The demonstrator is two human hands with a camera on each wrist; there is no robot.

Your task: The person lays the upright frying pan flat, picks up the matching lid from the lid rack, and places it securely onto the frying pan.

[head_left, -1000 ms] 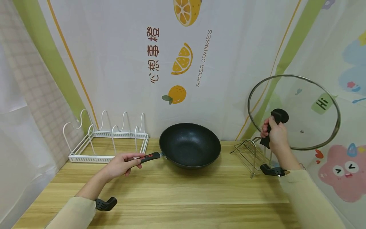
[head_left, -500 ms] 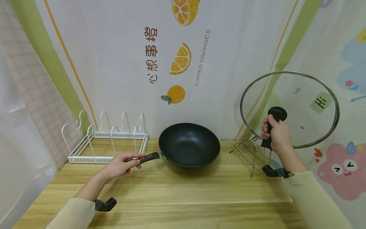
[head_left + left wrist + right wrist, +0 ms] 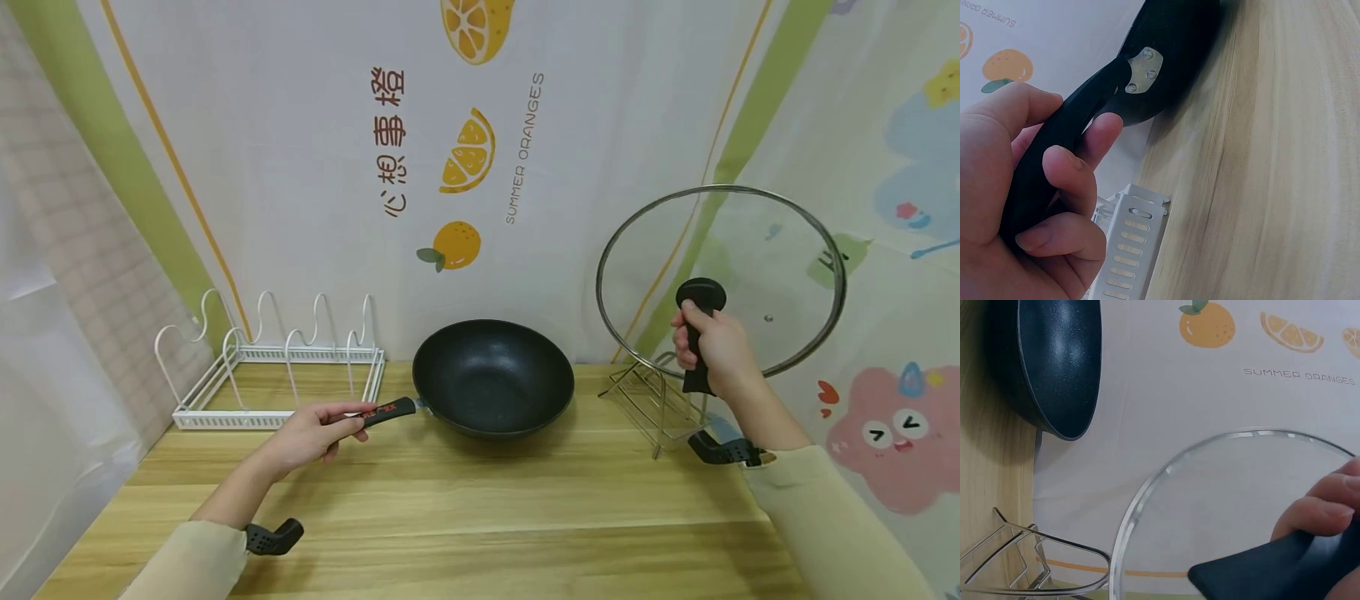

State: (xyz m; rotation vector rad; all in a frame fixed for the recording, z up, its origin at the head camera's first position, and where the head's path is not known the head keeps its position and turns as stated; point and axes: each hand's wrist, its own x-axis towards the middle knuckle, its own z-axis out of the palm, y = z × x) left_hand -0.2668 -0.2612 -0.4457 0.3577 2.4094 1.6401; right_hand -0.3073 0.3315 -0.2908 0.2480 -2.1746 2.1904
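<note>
A black wok [image 3: 493, 379] sits on the wooden table, its long handle [image 3: 392, 411] pointing left. My left hand [image 3: 311, 433] grips that handle; in the left wrist view the fingers curl round the black grip [image 3: 1054, 137] below its riveted metal bracket [image 3: 1144, 70]. On the right, my right hand [image 3: 720, 350] holds a clear glass lid [image 3: 787, 250] by its black knob handle [image 3: 1272, 569], thumb along the top. The lid is raised and tilted up, its metal rim [image 3: 1138, 503] overlapping the small wire rack [image 3: 656, 404] in the head view.
A white pan rack [image 3: 277, 417] with several upright loops stands at the back left of the table [image 3: 450, 517]. Behind everything hangs a white curtain [image 3: 315, 208] printed with oranges. A cartoon-printed curtain [image 3: 900, 325] covers the right side.
My right hand has carried the lid left, toward the wok, with the lid over the wire rack in view. My left hand keeps its grip on the wok handle; the view has shifted slightly.
</note>
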